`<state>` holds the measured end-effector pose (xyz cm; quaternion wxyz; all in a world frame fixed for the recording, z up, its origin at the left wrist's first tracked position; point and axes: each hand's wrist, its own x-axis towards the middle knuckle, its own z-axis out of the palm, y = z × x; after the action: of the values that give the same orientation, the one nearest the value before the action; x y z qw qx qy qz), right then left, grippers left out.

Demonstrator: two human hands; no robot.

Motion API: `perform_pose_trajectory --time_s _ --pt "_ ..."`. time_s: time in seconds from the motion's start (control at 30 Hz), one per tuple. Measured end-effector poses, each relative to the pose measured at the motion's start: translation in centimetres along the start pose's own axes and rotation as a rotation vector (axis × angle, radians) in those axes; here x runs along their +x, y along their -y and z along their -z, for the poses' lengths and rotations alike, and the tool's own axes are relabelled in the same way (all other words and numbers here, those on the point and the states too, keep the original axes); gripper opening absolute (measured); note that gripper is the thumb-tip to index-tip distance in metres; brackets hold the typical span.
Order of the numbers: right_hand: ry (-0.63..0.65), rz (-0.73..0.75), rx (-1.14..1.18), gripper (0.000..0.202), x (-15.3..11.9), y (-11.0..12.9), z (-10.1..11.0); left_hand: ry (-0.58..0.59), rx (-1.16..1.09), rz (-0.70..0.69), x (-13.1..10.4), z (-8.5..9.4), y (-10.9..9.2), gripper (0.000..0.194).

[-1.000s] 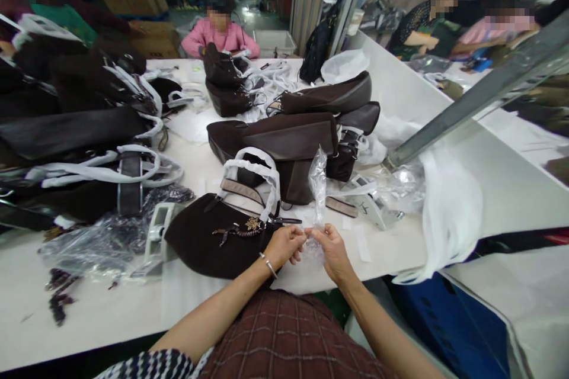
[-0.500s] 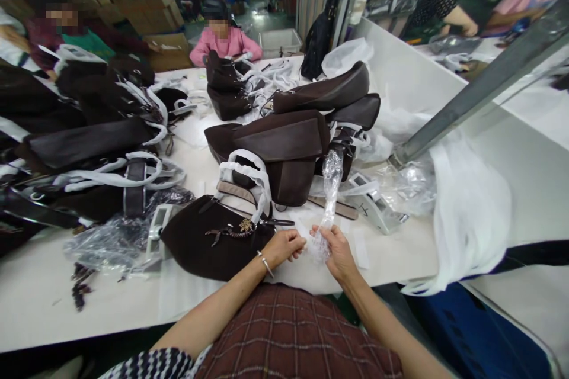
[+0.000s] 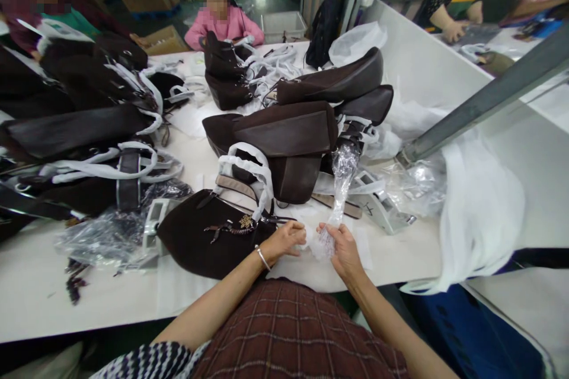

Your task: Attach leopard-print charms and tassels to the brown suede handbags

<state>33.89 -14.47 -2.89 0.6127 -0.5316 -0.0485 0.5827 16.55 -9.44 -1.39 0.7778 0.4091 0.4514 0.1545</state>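
My right hand [image 3: 345,250] is closed on the gathered end of a clear plastic bag [image 3: 344,174], whose crinkled length stretches away across the table. Beside it, my left hand [image 3: 284,240] has bent fingers held apart, close to the loose edge of the plastic; whether they touch it is unclear. A dark brown handbag [image 3: 200,249] lies next to my left forearm. White wrapping covers its handles [image 3: 267,180], and a charm with a gold-coloured ornament [image 3: 245,222] hangs on its front.
More dark brown handbags [image 3: 288,130] are piled ahead and on the left [image 3: 75,130]. Tape dispensers [image 3: 386,207] stand to the right and left [image 3: 155,222]. White strips [image 3: 478,207] hang over the right edge by a metal post [image 3: 480,83]. Co-workers sit opposite [image 3: 222,26] and beyond the partition.
My left hand's fingers have spread from a more closed pose. My right hand keeps its hold on the plastic bag. The view has tilted slightly downward.
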Motion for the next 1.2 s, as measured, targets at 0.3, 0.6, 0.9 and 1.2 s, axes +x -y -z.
perform_pose_trajectory --time_s 0.3,0.6,0.9,1.2 --pt "-0.135 0.121 -0.044 0.035 0.2 -1.2 -1.1 -0.012 0.446 -0.025 -0.9 1.2 0.9 0.031" --pt "-0.332 0.245 -0.325 0.039 2.6 -1.8 0.6 -0.073 1.072 -0.206 -7.5 3.6 -0.2 0.019" --pt "-0.467 0.273 -0.877 0.036 6.2 1.8 3.8 -0.223 0.286 -0.012 -16.1 10.1 0.1 0.035" --pt "0.196 0.213 -1.214 0.033 -2.4 3.3 -3.4 -0.074 -0.162 -0.032 -13.2 7.8 0.7 0.039"
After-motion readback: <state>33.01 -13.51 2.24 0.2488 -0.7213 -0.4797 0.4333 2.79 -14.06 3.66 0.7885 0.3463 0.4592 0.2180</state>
